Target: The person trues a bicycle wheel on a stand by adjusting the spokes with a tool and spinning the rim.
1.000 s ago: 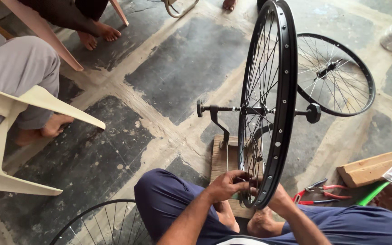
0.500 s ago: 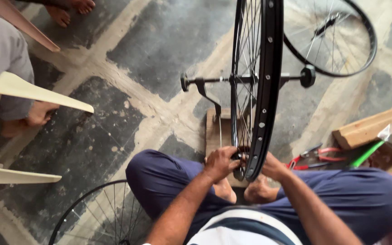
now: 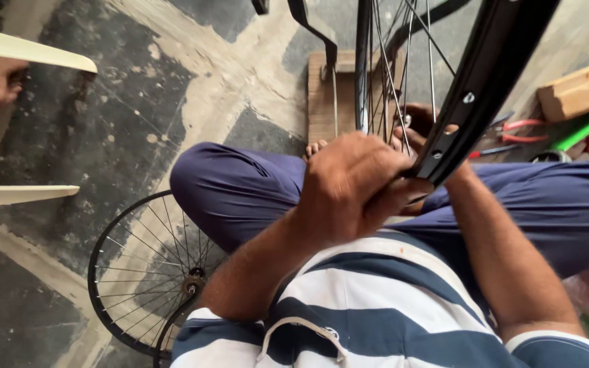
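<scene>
A black bicycle wheel rim (image 3: 485, 82) with thin steel spokes (image 3: 390, 75) stands upright in a truing stand in front of me. My left hand (image 3: 349, 187) is closed around the rim's lower edge, fingers curled over it. My right hand (image 3: 420, 123) reaches in from the other side behind the spokes and is partly hidden by the rim; its fingers pinch at a spoke near the rim. I sit cross-legged in dark blue trousers (image 3: 240, 184) and a striped shirt.
A second spoked wheel (image 3: 148, 272) lies flat on the stone floor at my left. A wooden board (image 3: 325, 95) sits under the stand. Red-handled pliers (image 3: 519, 129), a green tool and a wood block (image 3: 581, 85) lie at the right. A cream plastic chair (image 3: 28, 58) and someone's foot are at the left.
The view has dropped and closed in on my hands. My left hand has moved up onto the rim's lower edge and closed on it; the right stays behind the spokes.
</scene>
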